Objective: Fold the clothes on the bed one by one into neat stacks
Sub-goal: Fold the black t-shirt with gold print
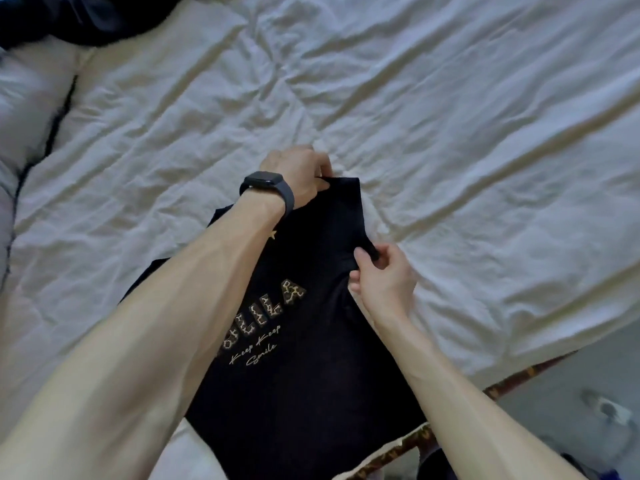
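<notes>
A black T-shirt [311, 358] with leopard-print letters and gold script lies on the white bed near its front edge, print side up. My left hand [298, 171], a dark watch on its wrist, pinches the shirt's far corner between thumb and fingers. My right hand [384, 275] pinches the shirt's right edge, about halfway down that side. My left forearm crosses over the shirt and hides part of the print and the left sleeve.
The wrinkled white bedsheet [450, 133] spreads to the far and right sides. A heap of dark clothes [69, 19] lies at the far left corner. White pillows [24, 109] sit at the left. A patterned bed edge [519, 379] and grey floor show at lower right.
</notes>
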Demonstrator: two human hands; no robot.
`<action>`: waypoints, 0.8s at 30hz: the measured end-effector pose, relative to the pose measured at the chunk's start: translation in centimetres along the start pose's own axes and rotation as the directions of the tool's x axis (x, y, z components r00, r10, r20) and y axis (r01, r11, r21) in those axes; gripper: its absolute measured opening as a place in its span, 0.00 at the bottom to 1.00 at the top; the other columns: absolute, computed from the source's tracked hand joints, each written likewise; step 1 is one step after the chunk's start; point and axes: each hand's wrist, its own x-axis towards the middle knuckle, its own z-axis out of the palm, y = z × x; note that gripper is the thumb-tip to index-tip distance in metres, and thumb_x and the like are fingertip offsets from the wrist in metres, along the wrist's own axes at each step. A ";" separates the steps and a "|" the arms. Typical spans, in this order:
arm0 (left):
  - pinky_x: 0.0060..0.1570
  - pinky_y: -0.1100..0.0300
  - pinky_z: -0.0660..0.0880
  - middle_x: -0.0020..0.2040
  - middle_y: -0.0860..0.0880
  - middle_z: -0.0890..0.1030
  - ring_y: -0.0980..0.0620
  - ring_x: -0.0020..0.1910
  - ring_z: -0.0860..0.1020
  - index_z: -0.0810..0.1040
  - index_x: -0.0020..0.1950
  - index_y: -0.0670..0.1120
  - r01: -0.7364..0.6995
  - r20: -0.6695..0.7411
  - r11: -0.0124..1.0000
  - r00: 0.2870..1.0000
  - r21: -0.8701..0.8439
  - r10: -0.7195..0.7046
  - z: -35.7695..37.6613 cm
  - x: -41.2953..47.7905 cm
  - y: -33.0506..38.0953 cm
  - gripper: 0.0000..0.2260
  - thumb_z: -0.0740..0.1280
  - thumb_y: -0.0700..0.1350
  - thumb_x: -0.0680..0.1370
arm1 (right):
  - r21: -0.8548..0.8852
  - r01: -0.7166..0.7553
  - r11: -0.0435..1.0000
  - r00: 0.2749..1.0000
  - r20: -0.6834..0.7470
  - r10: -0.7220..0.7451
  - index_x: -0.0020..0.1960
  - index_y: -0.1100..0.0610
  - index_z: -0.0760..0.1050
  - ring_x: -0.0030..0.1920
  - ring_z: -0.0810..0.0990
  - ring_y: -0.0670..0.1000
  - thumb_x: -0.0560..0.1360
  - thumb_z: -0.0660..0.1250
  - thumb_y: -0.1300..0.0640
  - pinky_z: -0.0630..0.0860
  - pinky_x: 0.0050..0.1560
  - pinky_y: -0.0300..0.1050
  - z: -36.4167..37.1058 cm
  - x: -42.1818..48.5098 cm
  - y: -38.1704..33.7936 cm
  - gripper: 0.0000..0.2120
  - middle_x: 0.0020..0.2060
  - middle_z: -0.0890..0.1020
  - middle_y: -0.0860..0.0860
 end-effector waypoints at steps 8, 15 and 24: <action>0.48 0.63 0.76 0.45 0.58 0.79 0.55 0.47 0.78 0.79 0.47 0.56 0.039 -0.003 0.899 0.999 -0.437 -0.045 -0.1 -2.6 0.0 0.05 0.70 0.45 0.76 | 0.039 0.086 0.996 0.996 0.017 -0.087 0.49 0.45 0.75 0.29 0.80 0.48 0.77 0.72 0.51 0.79 0.34 0.46 0.2 -0.8 1.0 0.05 0.33 0.82 0.50; 0.65 0.68 0.64 0.55 0.55 0.76 0.60 0.62 0.72 0.79 0.39 0.58 0.009 -0.238 0.781 0.950 -0.625 -0.202 2.2 -13.5 -3.8 0.10 0.66 0.41 0.69 | -0.220 0.663 0.715 0.744 0.088 -0.663 0.48 0.56 0.81 0.44 0.78 0.43 0.74 0.72 0.68 0.77 0.44 0.34 0.9 -5.9 4.1 0.08 0.50 0.77 0.47; 0.54 0.60 0.70 0.61 0.51 0.78 0.51 0.57 0.78 0.74 0.60 0.52 0.409 -0.039 0.656 0.830 -0.635 -0.556 6.6 -17.9 -9.0 0.15 0.68 0.40 0.76 | -0.304 0.160 0.939 0.975 0.199 -0.102 0.61 0.47 0.77 0.43 0.82 0.40 0.77 0.70 0.44 0.77 0.49 0.35 0.5 -10.0 6.9 0.15 0.55 0.77 0.37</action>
